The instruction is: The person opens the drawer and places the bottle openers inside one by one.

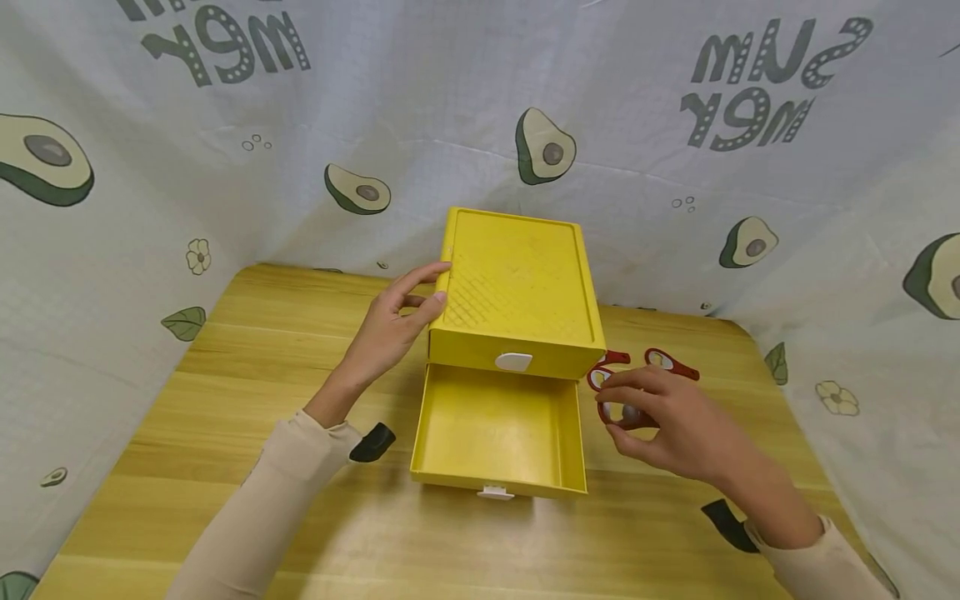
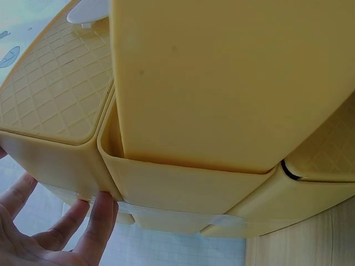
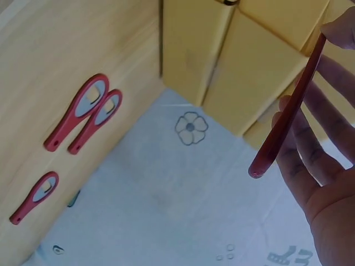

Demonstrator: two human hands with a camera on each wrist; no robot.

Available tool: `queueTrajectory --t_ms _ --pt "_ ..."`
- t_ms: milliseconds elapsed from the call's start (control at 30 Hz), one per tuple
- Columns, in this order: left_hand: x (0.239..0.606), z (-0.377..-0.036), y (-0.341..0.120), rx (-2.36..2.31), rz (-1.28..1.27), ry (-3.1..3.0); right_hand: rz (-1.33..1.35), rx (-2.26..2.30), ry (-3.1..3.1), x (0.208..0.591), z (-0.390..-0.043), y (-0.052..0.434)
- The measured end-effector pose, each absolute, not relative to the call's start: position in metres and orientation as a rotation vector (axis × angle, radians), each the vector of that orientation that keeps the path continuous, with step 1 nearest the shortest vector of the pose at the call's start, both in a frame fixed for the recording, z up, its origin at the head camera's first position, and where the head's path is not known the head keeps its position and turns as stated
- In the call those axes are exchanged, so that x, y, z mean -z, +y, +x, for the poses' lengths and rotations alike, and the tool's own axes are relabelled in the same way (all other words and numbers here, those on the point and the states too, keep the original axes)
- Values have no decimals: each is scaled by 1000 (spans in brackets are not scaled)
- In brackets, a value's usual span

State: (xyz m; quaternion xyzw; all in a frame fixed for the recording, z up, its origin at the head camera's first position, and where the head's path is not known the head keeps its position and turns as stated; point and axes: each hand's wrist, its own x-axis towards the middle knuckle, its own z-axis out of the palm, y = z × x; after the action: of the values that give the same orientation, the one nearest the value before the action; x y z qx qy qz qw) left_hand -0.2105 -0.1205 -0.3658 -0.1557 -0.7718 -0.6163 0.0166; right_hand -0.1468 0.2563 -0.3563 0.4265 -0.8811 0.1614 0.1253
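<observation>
A yellow two-drawer cabinet (image 1: pixel 521 275) stands on the wooden table, its lower drawer (image 1: pixel 491 425) pulled out and its upper drawer in. My left hand (image 1: pixel 393 321) rests its fingertips against the cabinet's left side and top edge; in the left wrist view its fingers (image 2: pixel 100 221) touch the yellow wall. Right of the drawer, my right hand (image 1: pixel 667 421) pinches a red-handled bottle opener (image 3: pixel 288 113) between thumb and fingers, seen edge-on in the right wrist view. On the table beyond lie a pair of red bottle openers (image 3: pixel 77 113) side by side and a separate bottle opener (image 1: pixel 672 364).
A white curtain (image 1: pixel 442 92) printed with avocados hangs behind the table and along both sides. Wooden table surface (image 1: pixel 285 333) shows left of the cabinet. The open drawer's white pull (image 1: pixel 495 493) projects toward the table's front.
</observation>
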Motion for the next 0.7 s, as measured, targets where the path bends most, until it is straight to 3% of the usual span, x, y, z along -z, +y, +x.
queueTrajectory --t_ms 700 --pt "368 -211 -120 1910 -491 -2398 1483 -384 -2435 345 -138 199"
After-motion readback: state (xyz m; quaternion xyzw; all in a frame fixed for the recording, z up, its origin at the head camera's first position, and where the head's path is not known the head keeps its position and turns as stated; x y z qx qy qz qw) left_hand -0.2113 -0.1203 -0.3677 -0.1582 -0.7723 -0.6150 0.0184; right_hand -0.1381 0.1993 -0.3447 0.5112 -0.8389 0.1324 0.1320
